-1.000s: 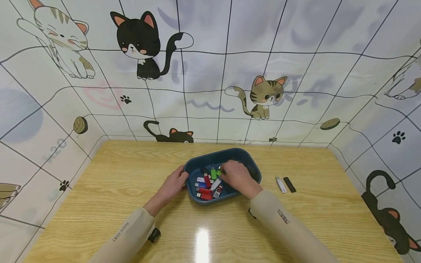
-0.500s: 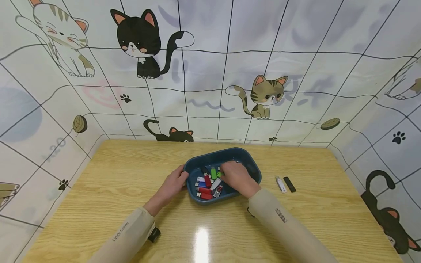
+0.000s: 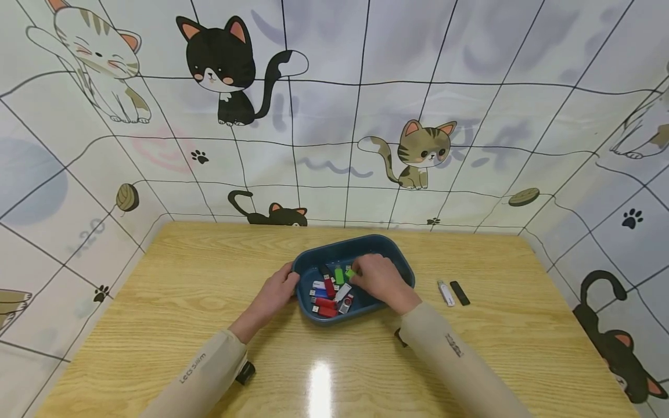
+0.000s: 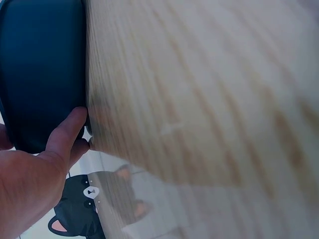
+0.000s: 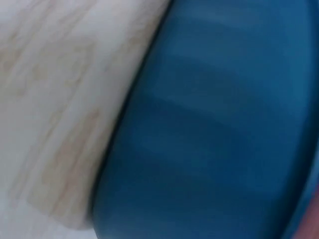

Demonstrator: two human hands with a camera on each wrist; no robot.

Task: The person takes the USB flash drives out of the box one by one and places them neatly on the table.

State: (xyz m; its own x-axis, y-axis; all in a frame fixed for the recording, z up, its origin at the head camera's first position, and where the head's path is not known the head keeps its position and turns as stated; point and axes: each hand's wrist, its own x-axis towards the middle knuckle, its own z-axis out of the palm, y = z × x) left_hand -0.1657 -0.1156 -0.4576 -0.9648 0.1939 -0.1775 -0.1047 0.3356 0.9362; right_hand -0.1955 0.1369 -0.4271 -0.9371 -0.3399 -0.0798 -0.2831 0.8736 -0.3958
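The left hand (image 3: 276,288) grips the left end of a dark blue plastic bin (image 3: 305,259), thumb over the rim. In the left wrist view the fingers (image 4: 65,134) lie along the bin's outer wall. Inside the bin, the right hand (image 3: 380,280) has its fingers curled down and pinches a green USB stick (image 3: 349,273), its lower part hidden by the fingertips. Several other USB sticks lie to its left, among them another green stick (image 3: 339,275), a red stick (image 3: 327,312), a blue stick (image 3: 320,294) and a silver-and-red swivel stick (image 3: 346,303).
Right of the bin, a white USB stick (image 3: 446,293) and a black USB stick (image 3: 460,293) lie side by side on the wooden table (image 3: 188,278). A cat-patterned cloth (image 3: 324,116) rises behind and on both sides. The right wrist view shows mostly the bin's outer wall (image 5: 209,124).
The right hand shifts slightly within the bin, a little to the right just now, uncovering more of the green stick. The left hand and the bin stay in place.
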